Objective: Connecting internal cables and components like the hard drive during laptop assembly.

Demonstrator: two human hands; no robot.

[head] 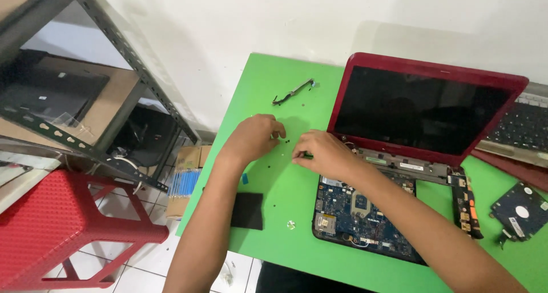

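Below, my left hand (254, 136) and right hand (319, 153) pinch tiny screws (283, 140) on the green table (268, 87); one slip could scatter them off the edge.

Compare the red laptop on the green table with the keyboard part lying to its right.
The red laptop stands open, its screen upright and dark, while the keyboard part lies flat. The red laptop's base is stripped to a bare blue circuit board; the keyboard part still carries its keys. Both rest on the green table.

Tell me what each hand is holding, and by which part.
The right hand pinches a small green-tipped thing at its fingertips; too small to tell what part. The left hand rests curled on the green table; any grip cannot be told.
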